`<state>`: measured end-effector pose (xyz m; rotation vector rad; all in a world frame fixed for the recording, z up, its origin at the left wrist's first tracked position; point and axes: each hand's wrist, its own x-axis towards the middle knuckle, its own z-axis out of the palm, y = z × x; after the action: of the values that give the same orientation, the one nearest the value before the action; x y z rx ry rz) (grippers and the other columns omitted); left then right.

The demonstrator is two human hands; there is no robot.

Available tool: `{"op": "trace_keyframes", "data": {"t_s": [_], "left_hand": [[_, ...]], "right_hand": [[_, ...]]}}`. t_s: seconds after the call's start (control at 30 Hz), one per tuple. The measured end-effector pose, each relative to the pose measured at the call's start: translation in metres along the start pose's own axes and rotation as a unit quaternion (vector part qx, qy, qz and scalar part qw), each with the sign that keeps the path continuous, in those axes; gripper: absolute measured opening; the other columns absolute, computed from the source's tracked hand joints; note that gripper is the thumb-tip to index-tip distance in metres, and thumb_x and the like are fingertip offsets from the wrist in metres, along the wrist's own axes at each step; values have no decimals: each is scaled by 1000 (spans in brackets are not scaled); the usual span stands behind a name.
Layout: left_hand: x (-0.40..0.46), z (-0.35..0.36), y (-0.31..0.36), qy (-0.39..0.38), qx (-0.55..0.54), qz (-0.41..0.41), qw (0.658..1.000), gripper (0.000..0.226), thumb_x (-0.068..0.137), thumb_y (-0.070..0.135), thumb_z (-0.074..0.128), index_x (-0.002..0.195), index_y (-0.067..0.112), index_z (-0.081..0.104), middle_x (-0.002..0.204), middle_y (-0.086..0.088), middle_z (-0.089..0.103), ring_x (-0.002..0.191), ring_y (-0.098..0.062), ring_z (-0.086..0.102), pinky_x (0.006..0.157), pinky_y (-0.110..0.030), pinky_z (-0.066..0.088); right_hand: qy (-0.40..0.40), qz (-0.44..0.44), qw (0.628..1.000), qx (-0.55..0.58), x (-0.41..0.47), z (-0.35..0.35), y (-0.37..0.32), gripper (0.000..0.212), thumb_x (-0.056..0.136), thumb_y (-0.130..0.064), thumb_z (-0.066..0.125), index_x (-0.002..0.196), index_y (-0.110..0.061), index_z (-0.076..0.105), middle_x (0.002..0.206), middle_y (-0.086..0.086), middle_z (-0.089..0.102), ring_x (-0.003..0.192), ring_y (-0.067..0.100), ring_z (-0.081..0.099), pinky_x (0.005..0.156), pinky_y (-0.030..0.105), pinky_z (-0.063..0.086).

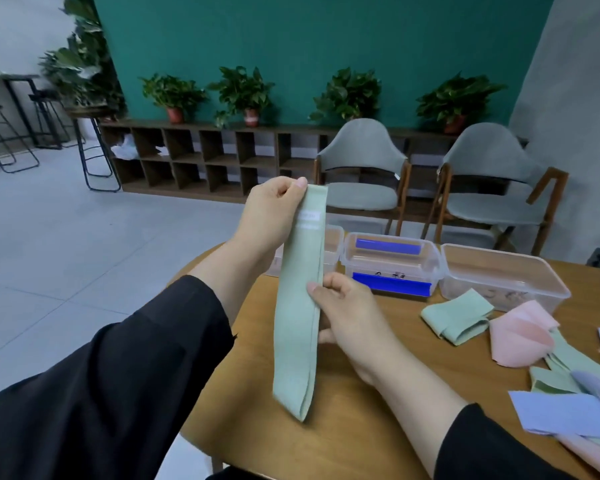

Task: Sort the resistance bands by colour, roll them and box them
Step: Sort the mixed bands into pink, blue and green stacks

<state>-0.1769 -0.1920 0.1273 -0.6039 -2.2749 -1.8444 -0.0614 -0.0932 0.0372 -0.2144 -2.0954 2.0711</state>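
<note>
The green band [298,306] hangs flat and doubled in the air over the near edge of the round wooden table [257,427], its lower fold dangling free. The right hand [347,317] pinches it about halfway up, thumb on the front face and fingers curled behind; that grip is firmly on the cloth. Higher and farther off, the left hand [274,209] pinches the top end beside the small white label [308,216], thumb pressed along the edge. Both grips hold the same band, so it is pulled straight between them.

The step in hand looks like straightening the band before rolling. To do it well, I would keep the 2 layers lined up edge to edge and draw out any twist while it hangs. The roll is best started from 1 end with tight, even turns, so it does not cone out sideways. The fabric looks soft and slack, so a loose start would likely unwind.

To the right on the table lie a folded green band [456,318], a pink band [520,336] and a mixed heap of bands [575,403], not yet sorted. Beyond the hands stand 3 clear plastic boxes: the left box [333,244], partly hidden behind the band, the middle box [392,265] with blue labels, and the right box [503,271]. Which box takes green I cannot tell.
</note>
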Motion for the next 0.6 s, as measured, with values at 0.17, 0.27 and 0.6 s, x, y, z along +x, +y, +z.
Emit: {"op": "trace_keyframes", "data": {"t_s": [0.17, 0.27, 0.6], "left_hand": [[10, -19, -81, -97, 179, -107, 973, 38, 97, 48, 62, 115, 16, 71, 103, -2, 72, 92, -21, 70, 85, -41, 60], [-30, -29, -142, -51, 240, -72, 967, 26, 102, 39, 56, 116, 24, 71, 109, 3, 74, 105, -19, 67, 86, -33, 51], [-46, -19, -203, -182, 315, -7, 931, 45, 106, 37, 43, 149, 26, 48, 150, 6, 52, 143, -15, 41, 123, -29, 14]], "right_hand": [[36, 48, 978, -201, 27, 10, 52, 39, 96, -42, 63, 124, -14, 64, 118, 10, 68, 111, 22, 65, 96, 46, 54], [50, 20, 925, -376, 19, 0, 84, 61, 98, -53, 52, 148, -19, 47, 151, 1, 48, 140, 19, 42, 118, 37, 33], [-71, -47, 828, -555, 26, 27, 98, 63, 105, -54, 28, 160, -24, 19, 167, -10, 15, 153, 2, 5, 126, 35, -2]]}}
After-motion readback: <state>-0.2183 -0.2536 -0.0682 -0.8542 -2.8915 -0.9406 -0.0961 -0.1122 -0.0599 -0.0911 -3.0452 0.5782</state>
